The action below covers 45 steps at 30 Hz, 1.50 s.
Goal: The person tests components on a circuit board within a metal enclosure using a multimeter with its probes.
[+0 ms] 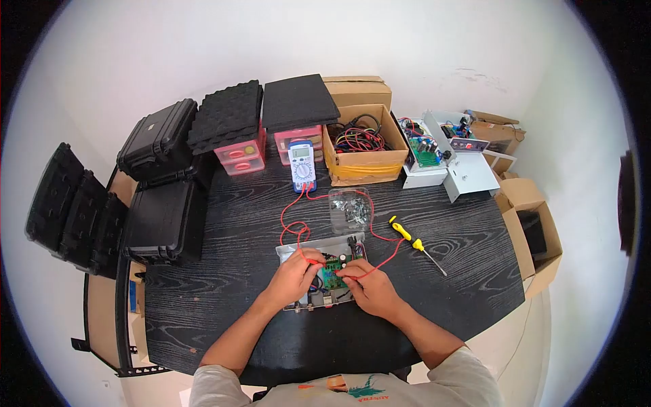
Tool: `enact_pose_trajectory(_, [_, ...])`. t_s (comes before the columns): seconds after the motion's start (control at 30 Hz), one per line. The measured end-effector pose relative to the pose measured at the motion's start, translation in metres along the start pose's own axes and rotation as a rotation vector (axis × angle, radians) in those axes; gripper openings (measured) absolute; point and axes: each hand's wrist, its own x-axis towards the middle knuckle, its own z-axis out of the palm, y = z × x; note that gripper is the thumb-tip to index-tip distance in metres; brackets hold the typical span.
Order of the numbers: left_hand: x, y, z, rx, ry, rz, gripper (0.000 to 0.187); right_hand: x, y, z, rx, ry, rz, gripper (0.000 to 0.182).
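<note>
In the head view a metal chassis lies in front of me with a green circuit board inside. My left hand is closed on a red multimeter probe over the board's left side. From the right, my right hand pinches a second red probe above the board. Whether the tips touch the board is too small to tell. Red leads run from both probes to a blue-and-white multimeter, propped upright behind; its display reading is illegible.
A clear tray of screws and a yellow-handled screwdriver lie behind the chassis. Farther back stand a cardboard box of cables, pink drawers and opened electronics housings. Black cases line the left side.
</note>
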Motion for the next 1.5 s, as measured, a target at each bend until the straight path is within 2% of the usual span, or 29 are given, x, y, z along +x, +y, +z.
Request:
enact_pose_trajectory(0.57, [-0.0004, -0.0026, 0.0042, -0.046, 0.065, 0.002, 0.011, -0.0017, 0.0021, 0.0006, -0.006, -0.016, -0.002, 0.019])
enact_pose_trajectory(1.5, [0.0045, -0.0091, 0.004, -0.059, -0.049, -0.005, 0.006, -0.0023, 0.0032, 0.0013, 0.018, -0.025, 0.027, 0.022])
